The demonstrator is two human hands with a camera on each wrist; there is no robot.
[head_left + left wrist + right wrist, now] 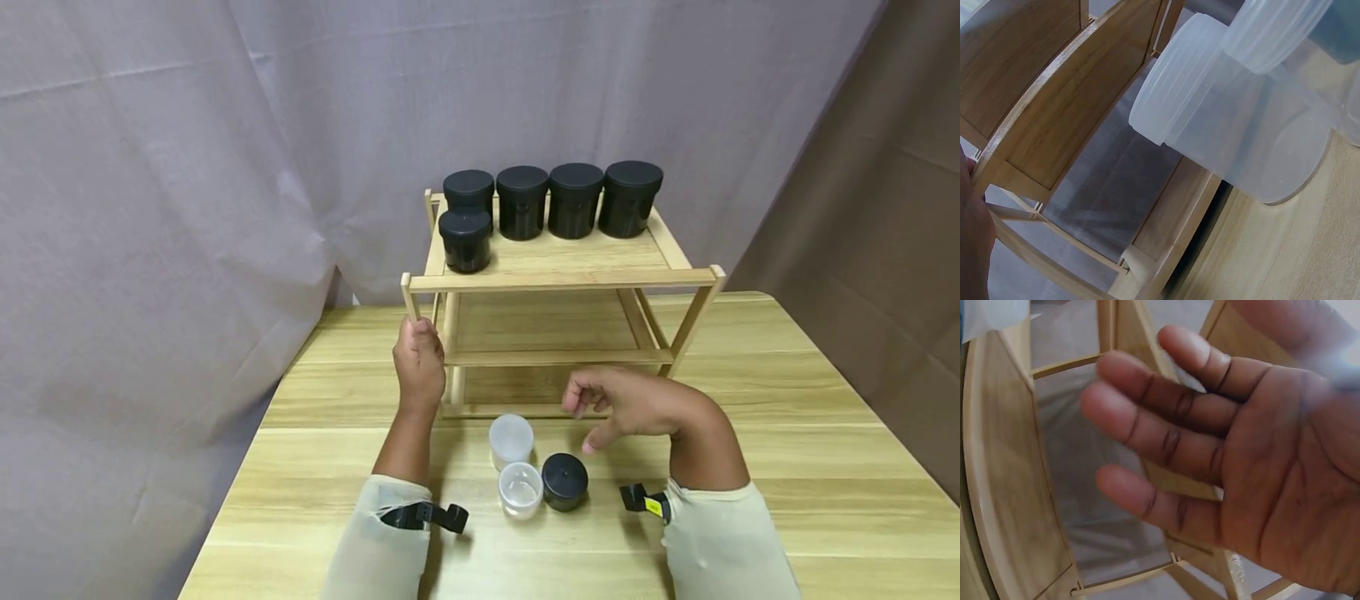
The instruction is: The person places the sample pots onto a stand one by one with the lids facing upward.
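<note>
A wooden tiered rack (566,279) stands on the table, and my left hand (419,358) grips its front left post. My right hand (630,404) hovers before the rack's lower right side, holding nothing, its fingers loosely bent; the right wrist view shows the bare palm (1285,469). Between the hands stand a clear jar with a frosted lid (512,440), a clear jar (521,490) that looks lidless, and a small black jar (565,481). In the left wrist view the frosted-lidded jar (1241,125) looms close.
On the rack's top shelf are a back row of black lidded jars (576,200) and a smaller black jar (465,242) at front left. Below it lie lower shelves (547,321). A grey curtain (360,125) hangs behind the wooden table (810,417).
</note>
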